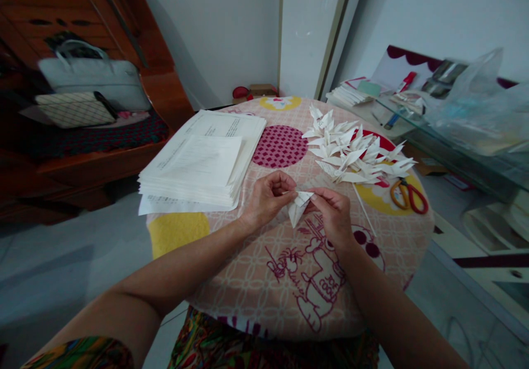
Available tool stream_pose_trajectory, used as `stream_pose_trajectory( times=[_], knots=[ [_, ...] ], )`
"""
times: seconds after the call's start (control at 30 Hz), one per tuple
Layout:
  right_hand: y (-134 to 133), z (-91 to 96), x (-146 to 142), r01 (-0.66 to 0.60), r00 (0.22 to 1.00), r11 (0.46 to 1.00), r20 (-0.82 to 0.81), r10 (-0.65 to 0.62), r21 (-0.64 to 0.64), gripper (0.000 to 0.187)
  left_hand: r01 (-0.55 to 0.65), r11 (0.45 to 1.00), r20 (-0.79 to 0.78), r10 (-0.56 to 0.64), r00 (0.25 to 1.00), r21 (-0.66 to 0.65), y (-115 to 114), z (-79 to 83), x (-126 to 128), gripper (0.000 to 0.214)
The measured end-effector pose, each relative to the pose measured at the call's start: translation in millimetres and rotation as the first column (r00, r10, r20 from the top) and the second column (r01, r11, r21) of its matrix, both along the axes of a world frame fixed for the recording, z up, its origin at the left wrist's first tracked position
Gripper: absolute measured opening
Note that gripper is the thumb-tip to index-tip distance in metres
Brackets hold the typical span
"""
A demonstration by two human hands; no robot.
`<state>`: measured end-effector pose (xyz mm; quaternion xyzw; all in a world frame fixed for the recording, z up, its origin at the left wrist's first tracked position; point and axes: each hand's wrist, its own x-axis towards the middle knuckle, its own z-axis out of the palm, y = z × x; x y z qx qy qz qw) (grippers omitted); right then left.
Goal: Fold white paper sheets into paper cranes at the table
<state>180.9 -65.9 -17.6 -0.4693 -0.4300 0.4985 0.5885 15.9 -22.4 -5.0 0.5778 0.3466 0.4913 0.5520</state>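
The left hand (270,195) and right hand (335,215) are pinching opposite sides of a small folded paper (296,210), probably to steady its creases, while a paper stack (198,165) is lying to their left and folded pieces (351,151) ahead-right, apparently within easy reach.

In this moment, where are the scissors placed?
In the head view, the scissors lie near the right edge of the round table, just below the pile of folded paper pieces and beyond the right hand.
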Motion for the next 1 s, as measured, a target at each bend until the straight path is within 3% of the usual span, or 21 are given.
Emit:
stream_pose_trajectory(
  times=[0.23, 0.43, 0.73, 0.9, 1.0],
  knots=[
    [5.1, -9.3, -0.6, -0.049, 0.99, 0.997, -0.136, 0.041, -0.059, 0.023, -0.01, 1.0, -0.004, 0.01, 1.0, -0.017, 4.2, -7.1, 0.6, 0.026],
    [6.6, -8.4, 0.0, -0.025, 1.0, 0.996, 0.01, 0.026, -0.084, 0.026, -0.011, 1.0, -0.041, 0.01, 0.999, -0.03, 4.6, -7.7, 2.7, 0.026],
    [7.8, -12.1, 1.6, -0.03, 0.999, 0.997, 0.014, 0.031, -0.074, 0.023, 0.015, 0.99, 0.06, -0.007, 0.998, -0.139, 4.8, -10.1, 4.0, 0.032],
    [11.9, -15.1, 2.6, 0.014, 0.993, 0.999, 0.116, -0.009, -0.041, 0.024, 0.015, 0.98, 0.078, 0.001, 0.997, -0.2, 7.3, -14.0, 7.4, 0.031],
    [15.5, -16.1, 1.5, 0.042, 0.996, 0.996, 0.077, -0.037, -0.073, 0.023, 0.02, 0.977, 0.085, -0.002, 0.996, -0.214, 9.5, -15.6, 10.3, 0.032]
  ],
)
